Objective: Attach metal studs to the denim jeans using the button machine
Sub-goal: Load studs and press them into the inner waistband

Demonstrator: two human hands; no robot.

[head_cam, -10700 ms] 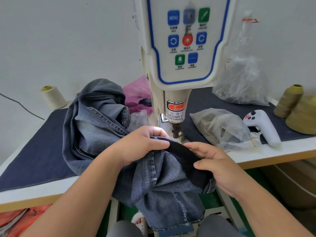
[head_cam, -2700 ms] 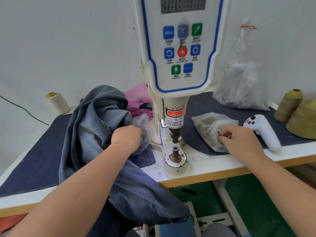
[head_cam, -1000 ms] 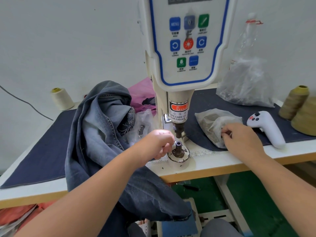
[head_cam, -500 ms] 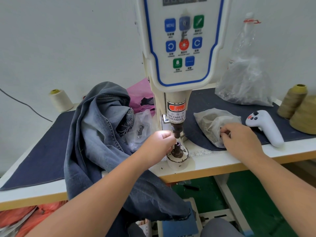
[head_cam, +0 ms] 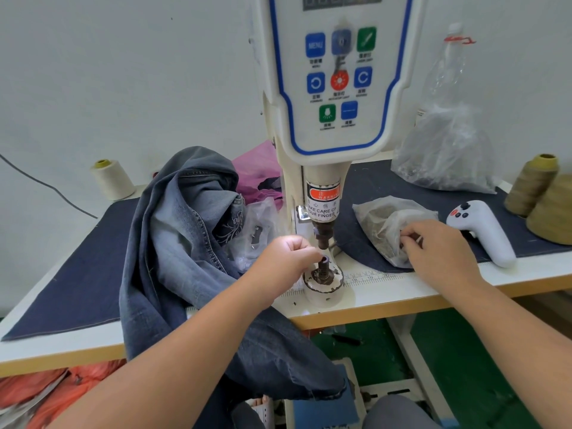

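From my feed, the button machine (head_cam: 337,88) wears a smooth, glossy cream plastic shell, while its lower die post (head_cam: 323,269) is dull, dark metal on a chipped, painted base. The denim jeans (head_cam: 182,243) look like soft, faded woven cloth with raised stitched seams. A matt dark cloth mat (head_cam: 77,274) covers the bench (head_cam: 387,292), whose top is smooth and pale. I see crinkled clear plastic bags (head_cam: 445,150) and a smooth white plastic controller (head_cam: 486,230).

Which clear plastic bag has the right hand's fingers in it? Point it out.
The small cloudy plastic bag beside the white controller; the right hand reaches into its mouth. The other bags lie untouched.
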